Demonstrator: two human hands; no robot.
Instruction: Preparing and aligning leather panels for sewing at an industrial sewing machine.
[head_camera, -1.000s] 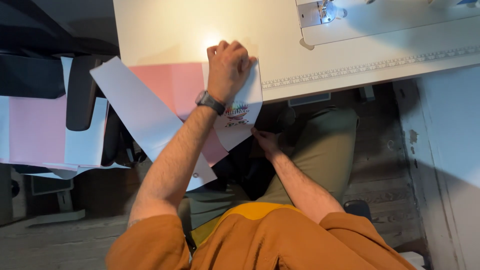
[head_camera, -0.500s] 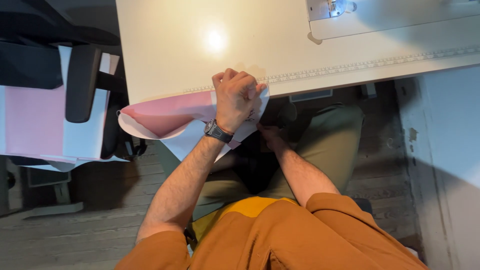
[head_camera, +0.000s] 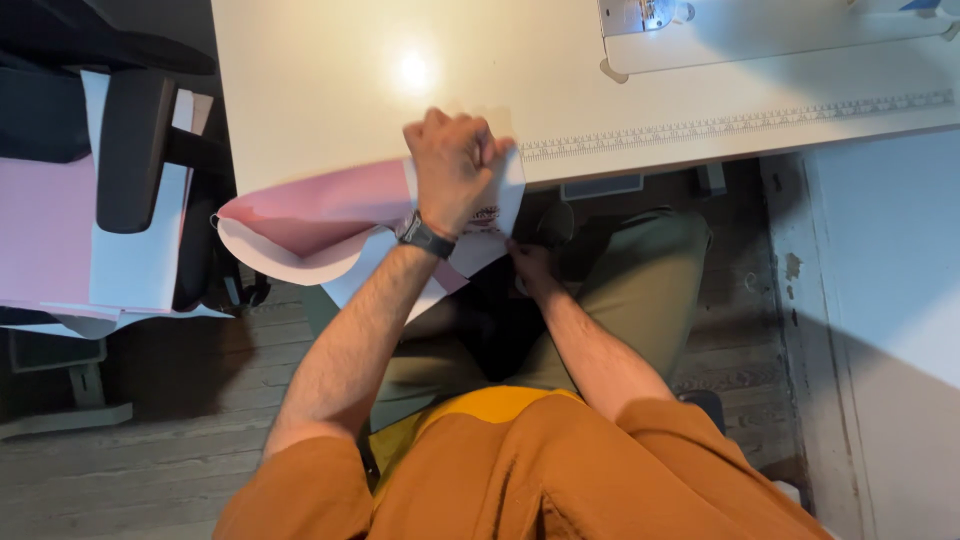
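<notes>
- While sitting at a pale work table (head_camera: 300, 90), a person in an orange shirt is handling a large sheet of pink-and-white fabric (head_camera: 310, 215) that is curling off the table's near edge and drooping toward the lap.
- Standing at the table's far side is a white sewing machine (head_camera: 700, 30), with a printed ruler strip (head_camera: 740, 122) running along the front edge.
- Sitting to the left is a black office chair (head_camera: 135, 150), draped with more pink and white cloth.
- Closing into a tight fist, the left hand (head_camera: 452, 165) is pinning the fabric's top edge against the table edge; a dark wristwatch (head_camera: 427, 238) is showing.
- Reaching below the table, the right hand (head_camera: 527, 268) is touching the fabric's lower corner; whether its fingers are pinching it cannot be told.
- Judging by the sag, keeping both holds firm and the edge taut looks wise, so the fold is lying flat without creasing.
</notes>
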